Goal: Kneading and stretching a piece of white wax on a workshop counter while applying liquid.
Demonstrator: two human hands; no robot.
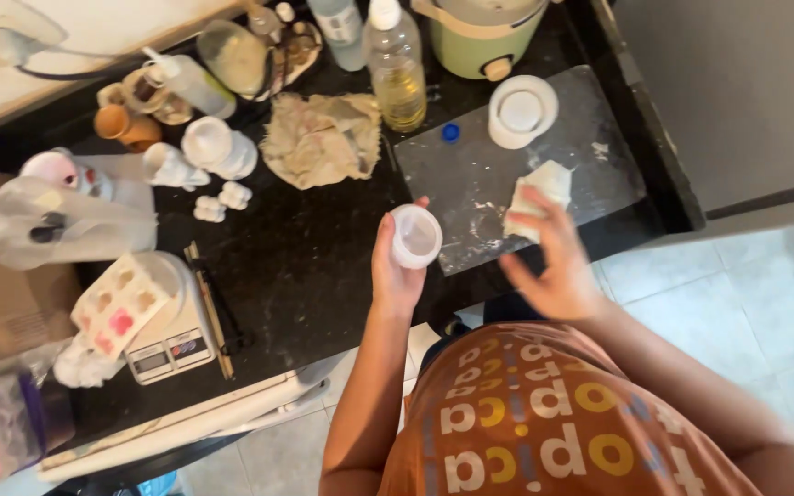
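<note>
Gripping a small white round mould (414,236) by its side, the left hand (395,266) holds it tilted above the black counter (305,266), just left of the grey slate slab (507,184) that serves as the landmark here; the fingers are curled around the mould's rim with the thumb at its top. Over the slab's lower right part, the right hand (553,266) pinches a crumpled white cloth (537,197) between its fingers, and the cloth touches the slab's dusty surface. On the slab's upper edge stands a larger white ring mould (522,111), with a blue bottle cap (451,132) just off the slab's upper left corner. Left of the slab lies a crumpled beige rag (322,138), and behind the slab's top left stands a clear bottle of yellow oil (397,69). Well to the slab's left sit small white cast figures (218,202), and further down to the left a digital scale (172,344) carrying a white tray mould (121,303) with pink-stained hollows
</note>
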